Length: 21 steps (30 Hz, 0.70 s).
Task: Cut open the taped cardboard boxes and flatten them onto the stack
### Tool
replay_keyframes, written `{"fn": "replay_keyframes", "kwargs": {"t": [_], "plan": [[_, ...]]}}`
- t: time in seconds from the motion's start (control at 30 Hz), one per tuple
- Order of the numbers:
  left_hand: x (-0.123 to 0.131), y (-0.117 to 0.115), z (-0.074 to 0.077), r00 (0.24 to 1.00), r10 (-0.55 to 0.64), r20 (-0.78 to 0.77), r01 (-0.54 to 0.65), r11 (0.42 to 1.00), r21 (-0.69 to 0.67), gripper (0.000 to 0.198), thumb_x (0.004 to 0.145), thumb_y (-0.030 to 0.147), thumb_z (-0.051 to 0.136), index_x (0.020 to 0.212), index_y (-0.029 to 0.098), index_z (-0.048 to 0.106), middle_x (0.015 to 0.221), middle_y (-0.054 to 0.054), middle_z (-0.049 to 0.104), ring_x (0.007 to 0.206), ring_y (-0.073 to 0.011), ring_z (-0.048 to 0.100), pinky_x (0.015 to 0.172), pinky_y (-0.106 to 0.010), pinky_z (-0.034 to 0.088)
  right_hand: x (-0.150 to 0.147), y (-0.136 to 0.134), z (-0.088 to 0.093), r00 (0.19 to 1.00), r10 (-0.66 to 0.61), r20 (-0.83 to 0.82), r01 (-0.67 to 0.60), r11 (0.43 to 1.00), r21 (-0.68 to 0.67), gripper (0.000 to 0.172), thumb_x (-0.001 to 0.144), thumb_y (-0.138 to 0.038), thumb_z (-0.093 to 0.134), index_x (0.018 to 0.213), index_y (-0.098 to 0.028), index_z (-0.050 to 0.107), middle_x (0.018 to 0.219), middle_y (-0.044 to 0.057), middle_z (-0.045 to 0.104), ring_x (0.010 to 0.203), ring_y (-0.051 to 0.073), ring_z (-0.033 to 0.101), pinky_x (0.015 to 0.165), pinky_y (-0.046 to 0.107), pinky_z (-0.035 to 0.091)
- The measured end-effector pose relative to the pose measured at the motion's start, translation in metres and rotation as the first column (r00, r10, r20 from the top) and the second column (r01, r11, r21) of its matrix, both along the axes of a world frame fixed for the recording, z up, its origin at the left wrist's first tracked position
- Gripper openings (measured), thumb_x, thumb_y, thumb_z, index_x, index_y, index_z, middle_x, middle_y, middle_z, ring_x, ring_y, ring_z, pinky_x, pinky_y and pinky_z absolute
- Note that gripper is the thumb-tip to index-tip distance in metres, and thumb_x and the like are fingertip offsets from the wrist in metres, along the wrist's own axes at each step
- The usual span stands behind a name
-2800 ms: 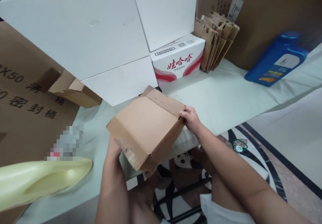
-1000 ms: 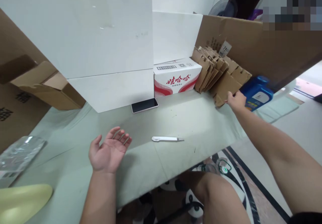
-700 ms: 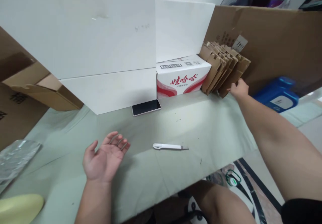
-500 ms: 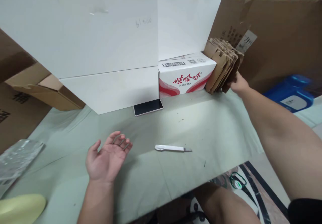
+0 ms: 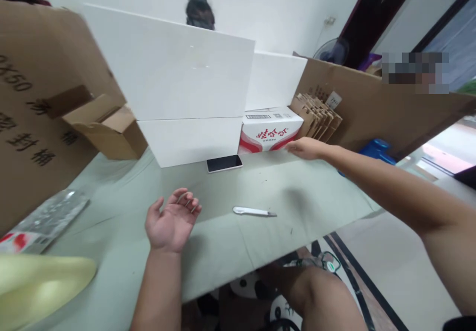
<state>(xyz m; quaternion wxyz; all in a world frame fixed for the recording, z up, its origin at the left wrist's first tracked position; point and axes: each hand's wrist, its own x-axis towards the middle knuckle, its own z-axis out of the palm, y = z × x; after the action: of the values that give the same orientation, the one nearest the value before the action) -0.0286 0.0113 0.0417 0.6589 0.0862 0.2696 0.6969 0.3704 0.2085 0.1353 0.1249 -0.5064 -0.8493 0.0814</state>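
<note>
My left hand (image 5: 172,219) rests palm up on the pale green table cover (image 5: 267,187), fingers loosely curled and holding nothing. My right hand (image 5: 307,148) reaches far across the table, fingers stretched flat, empty, just in front of the white and red printed carton (image 5: 268,132). A stack of flattened brown cardboard boxes (image 5: 318,121) leans upright right of that carton, a little beyond my right hand. A white utility knife (image 5: 254,212) lies on the table between my hands. A black phone (image 5: 224,163) lies face up near the white boards.
Large white boards (image 5: 174,88) stand at the back, big brown cardboard sheets (image 5: 375,108) at the right and left. An open small brown box (image 5: 107,128) sits at the left. A blue jug (image 5: 375,150), a foil packet (image 5: 48,214) and a pale yellow object (image 5: 40,286) lie around. Another person's head (image 5: 200,10) shows behind the boards.
The brown box I held earlier is gone from my hands. My right hand left the cardboard stack and moved left, in front of the printed carton. The left hand stayed put.
</note>
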Motion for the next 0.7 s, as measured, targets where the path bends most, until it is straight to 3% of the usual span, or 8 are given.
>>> {"fn": "replay_keyframes", "kwargs": {"t": [0.1,0.2,0.27,0.33,0.4,0.53,0.63,0.7], "plan": [[-0.011,-0.017,0.004,0.999,0.004,0.052,-0.006,0.999,0.041,0.032,0.073,0.041,0.058,0.081,0.013,0.07,0.072,-0.006,0.064,0.063,-0.0181,0.063,0.06,-0.032,0.056,-0.095,-0.032,0.007,0.919,0.345,0.189,-0.323,0.936,-0.142,0.028,0.08,-0.011,0.058,0.099,-0.023,0.076,0.09,0.003,0.078,0.078,0.019,0.071,0.073,0.029,0.051],[-0.025,-0.031,0.005,0.996,0.018,0.083,-0.024,0.997,0.069,0.031,0.079,0.041,0.057,0.083,0.013,0.07,0.073,-0.006,0.064,0.064,-0.0168,0.063,0.063,-0.03,0.054,-0.197,-0.06,-0.003,0.791,0.584,0.183,-0.578,0.811,-0.091,0.031,0.087,-0.015,0.052,0.109,-0.023,0.073,0.102,0.006,0.077,0.084,0.02,0.071,0.074,0.03,0.051],[-0.034,-0.036,0.004,0.995,0.039,0.094,-0.047,0.996,0.082,0.031,0.079,0.042,0.058,0.083,0.013,0.07,0.073,-0.005,0.064,0.063,-0.0156,0.063,0.063,-0.028,0.053,-0.265,-0.071,-0.016,0.714,0.684,0.149,-0.683,0.727,-0.065,0.033,0.09,-0.016,0.049,0.113,-0.021,0.071,0.107,0.008,0.076,0.087,0.02,0.071,0.077,0.031,0.052],[-0.041,-0.04,0.002,0.993,0.043,0.106,-0.053,0.994,0.094,0.032,0.078,0.043,0.06,0.082,0.013,0.07,0.073,-0.005,0.064,0.064,-0.0147,0.062,0.064,-0.027,0.051,-0.331,-0.071,-0.03,0.686,0.721,0.099,-0.721,0.691,-0.04,0.034,0.089,-0.014,0.048,0.116,-0.018,0.07,0.116,0.011,0.073,0.092,0.02,0.07,0.084,0.032,0.052],[-0.048,-0.043,0.001,0.991,0.044,0.127,-0.059,0.992,0.114,0.033,0.076,0.045,0.062,0.082,0.014,0.071,0.073,-0.005,0.063,0.065,-0.0141,0.061,0.065,-0.026,0.049,-0.395,-0.06,-0.042,0.716,0.697,0.038,-0.698,0.716,-0.007,0.035,0.087,-0.013,0.05,0.117,-0.016,0.069,0.136,0.014,0.062,0.1,0.021,0.069,0.092,0.035,0.052],[-0.06,-0.045,0.001,0.992,0.032,0.12,-0.05,0.988,0.146,0.036,0.072,0.049,0.065,0.079,0.014,0.072,0.071,-0.005,0.061,0.066,-0.015,0.057,0.066,-0.028,0.045,-0.503,-0.01,-0.052,0.846,0.525,-0.09,-0.52,0.851,0.075,0.035,0.084,-0.014,0.058,0.117,-0.013,0.068,0.16,0.017,0.035,0.124,0.029,0.06,0.112,0.045,0.044],[-0.07,-0.044,0.001,0.996,0.054,0.064,-0.062,0.989,0.133,0.036,0.071,0.049,0.064,0.08,0.014,0.071,0.072,-0.006,0.061,0.068,-0.0164,0.056,0.069,-0.029,0.043,-0.554,0.026,-0.053,0.873,0.477,-0.106,-0.474,0.879,0.056,0.035,0.079,-0.014,0.063,0.113,-0.012,0.07,0.157,0.015,0.041,0.137,0.033,0.05,0.118,0.05,0.038],[-0.074,-0.042,-0.001,0.997,0.07,0.035,-0.074,0.99,0.121,0.036,0.072,0.049,0.062,0.08,0.015,0.071,0.073,-0.006,0.06,0.07,-0.0173,0.055,0.07,-0.03,0.043,-0.568,0.036,-0.053,0.873,0.481,-0.086,-0.48,0.877,0.027,0.035,0.078,-0.015,0.063,0.112,-0.013,0.071,0.15,0.013,0.051,0.135,0.033,0.051,0.116,0.049,0.04]]}}
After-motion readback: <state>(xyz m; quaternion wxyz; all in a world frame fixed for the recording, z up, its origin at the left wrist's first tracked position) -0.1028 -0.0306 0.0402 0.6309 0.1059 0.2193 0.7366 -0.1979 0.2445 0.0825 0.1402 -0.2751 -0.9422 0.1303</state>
